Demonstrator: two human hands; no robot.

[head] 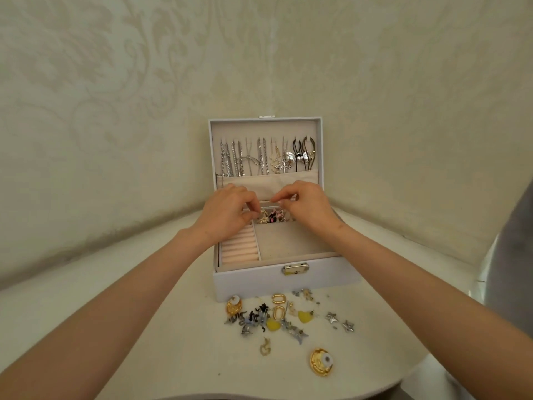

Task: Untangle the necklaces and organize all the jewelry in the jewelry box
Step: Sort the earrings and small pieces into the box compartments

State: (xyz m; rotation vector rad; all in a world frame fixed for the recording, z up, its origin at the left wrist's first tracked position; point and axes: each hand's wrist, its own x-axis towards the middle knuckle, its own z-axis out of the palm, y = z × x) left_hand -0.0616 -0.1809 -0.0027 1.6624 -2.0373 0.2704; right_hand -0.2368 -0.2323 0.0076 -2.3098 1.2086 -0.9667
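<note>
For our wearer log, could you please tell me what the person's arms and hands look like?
The left arm and right arm are bare to the frame edge, no sleeves in view. The left hand and right hand wear no gloves; no watch or bracelet shows at either wrist. Rings are too small to tell.

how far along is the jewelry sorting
Done: necklaces hang separately in the lid, and a few earrings lie in the back compartment. In hand: the left hand pinches a small gold piece there; the right hand is beside it, its hold unclear. Left: many loose earrings on the table; the ring rolls hold nothing.
</note>
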